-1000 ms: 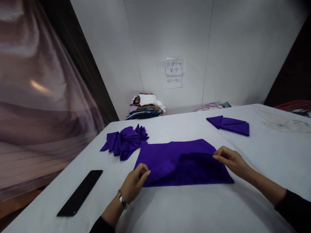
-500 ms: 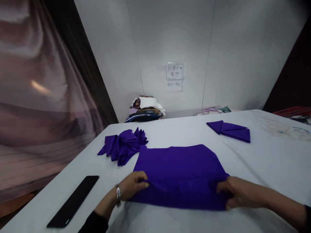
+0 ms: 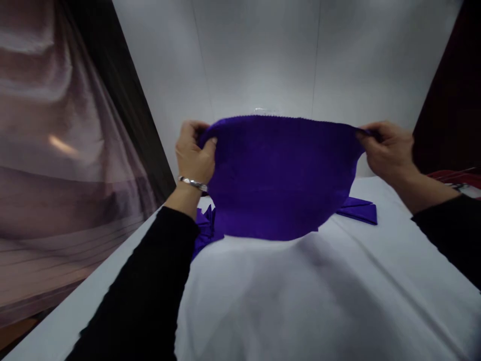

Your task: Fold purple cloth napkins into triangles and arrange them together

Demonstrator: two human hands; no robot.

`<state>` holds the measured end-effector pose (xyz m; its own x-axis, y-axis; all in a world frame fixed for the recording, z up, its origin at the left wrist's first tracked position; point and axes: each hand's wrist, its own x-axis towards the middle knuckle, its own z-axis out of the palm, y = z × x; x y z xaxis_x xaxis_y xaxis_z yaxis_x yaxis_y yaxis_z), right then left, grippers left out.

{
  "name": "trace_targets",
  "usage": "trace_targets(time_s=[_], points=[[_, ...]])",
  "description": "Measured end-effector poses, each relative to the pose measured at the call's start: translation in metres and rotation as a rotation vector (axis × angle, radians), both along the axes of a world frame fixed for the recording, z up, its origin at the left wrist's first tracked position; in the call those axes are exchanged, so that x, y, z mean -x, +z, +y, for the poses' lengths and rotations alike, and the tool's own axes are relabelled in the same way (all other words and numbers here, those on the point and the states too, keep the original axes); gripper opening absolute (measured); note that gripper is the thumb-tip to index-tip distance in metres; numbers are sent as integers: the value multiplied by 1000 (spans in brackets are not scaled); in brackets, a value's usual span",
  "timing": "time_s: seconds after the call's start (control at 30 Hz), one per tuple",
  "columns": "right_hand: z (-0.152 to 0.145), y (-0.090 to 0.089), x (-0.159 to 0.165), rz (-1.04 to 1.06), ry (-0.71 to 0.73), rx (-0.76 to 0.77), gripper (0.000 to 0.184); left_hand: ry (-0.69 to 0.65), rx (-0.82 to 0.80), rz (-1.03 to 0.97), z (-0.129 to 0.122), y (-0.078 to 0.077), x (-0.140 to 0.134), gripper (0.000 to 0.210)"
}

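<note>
A purple cloth napkin (image 3: 281, 175) is stretched between my two hands, raised above the table with its top edge nearly level. My left hand (image 3: 196, 153) pinches its upper left corner between thumb and fingers; a silver bracelet sits on that wrist. At the upper right corner, my right hand (image 3: 389, 148) grips the cloth the same way. The napkin's lower edge hangs at about the far part of the table. Behind it on the left, a bunch of folded purple cloth (image 3: 206, 228) is partly hidden by the napkin and my left arm.
A folded purple napkin (image 3: 358, 210) lies on the white-covered table (image 3: 383, 265) at the right. A pale wall (image 3: 259, 55) stands behind. To the left hangs a shiny pinkish curtain (image 3: 48, 200). Red items (image 3: 456, 178) show at the far right.
Both hands have lifted the napkin's near edge up and away, from low over the table to in front of the wall. The black phone-like slab and wall note are now covered from sight.
</note>
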<state>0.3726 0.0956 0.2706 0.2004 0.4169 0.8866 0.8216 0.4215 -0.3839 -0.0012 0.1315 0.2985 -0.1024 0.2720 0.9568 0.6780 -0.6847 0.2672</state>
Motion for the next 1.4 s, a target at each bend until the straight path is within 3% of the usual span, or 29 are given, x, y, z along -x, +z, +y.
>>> trace_targets(time_s=[0.07,0.13,0.23,0.43,0.6,0.73,0.9,1.07,1.13,1.27,1.4], points=[[-35,1,-2,-118,24,-16,22,-2,-87,86,-33,10,3,28],[-65,-15,-6,-225,44,24,21,25,-73,102,-62,-1,8,34],[-97,-60,-18,-264,116,65,16,35,95,176,-95,-45,20,36],[-128,-161,-36,-192,359,521,19,-127,604,396,-139,-146,44,25],[-148,-209,-35,-137,437,818,25,-199,918,473,-163,-193,48,13],[-164,-219,-35,-100,510,977,24,-302,1163,458,-178,-206,46,8],[-178,-208,-38,-35,581,1109,22,-613,1564,260,-192,-209,50,4],[-174,-197,-45,114,580,1113,23,-839,1674,71,-179,-209,62,20],[-163,-196,-46,182,521,1072,27,-841,1666,26,-165,-207,66,25],[-131,-194,-43,310,402,954,37,-698,1521,-63,-134,-206,65,27],[-89,-200,-39,436,356,866,37,-583,1392,-309,-99,-221,54,32]])
